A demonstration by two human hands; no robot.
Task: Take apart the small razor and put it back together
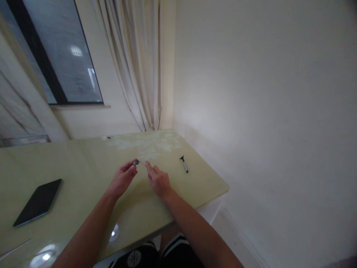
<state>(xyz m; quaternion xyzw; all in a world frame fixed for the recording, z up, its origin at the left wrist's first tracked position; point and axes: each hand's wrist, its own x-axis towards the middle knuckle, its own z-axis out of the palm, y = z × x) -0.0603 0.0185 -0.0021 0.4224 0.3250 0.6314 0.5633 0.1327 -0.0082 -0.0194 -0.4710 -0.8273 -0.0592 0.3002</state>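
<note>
My left hand [122, 179] is closed, pinching a small dark, shiny piece [135, 162] between thumb and fingers; it looks like a razor cartridge, but it is too small to be sure. Facing it, my right hand [160, 180] has its index finger pointing forward and the other fingers curled. A thin pale stick [142, 163] runs from the right fingertips to the small piece. To the right of my hands, a razor [184, 164] with a black head and a grey-and-black handle lies on the table.
The pale yellow glossy table [170, 147] meets a white wall on the right. At the left lies a dark flat tablet or laptop [38, 203]. A small black object [108, 137] rests near the back edge. Curtains [139, 63] hang behind.
</note>
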